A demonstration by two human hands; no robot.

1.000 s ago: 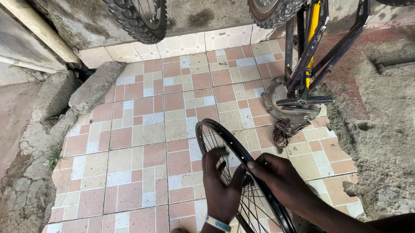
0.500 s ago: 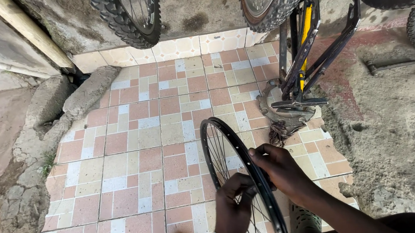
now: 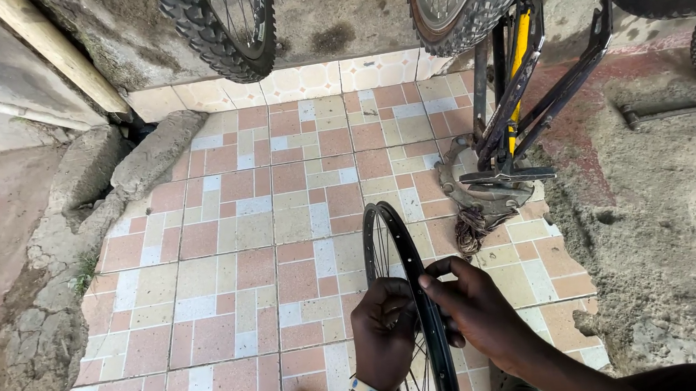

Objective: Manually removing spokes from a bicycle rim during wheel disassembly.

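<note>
Tiled floor (image 3: 228, 254) w/ broken concrete edge at 9 o'clock. L hand (image 3: 384, 333) is curled into the spokes on the near side of a bare black wheel rim (image 3: 402, 257), standing upright at 6 o'clock. R hand (image 3: 477, 309) is closed over the rim's top edge, index finger stretched across it. Looks like a spoke/rim check; nxt move needs a steady rim & a fresh grip. Upturned bike frame (image 3: 522, 91) at 1 o'clock.

1 bare wheel rim (image 3: 410, 298), 2 hands, 4 tyred wheels along the top, 1 upturned bicycle frame (image 3: 522, 99), 1 wrench (image 3: 660, 113).
</note>
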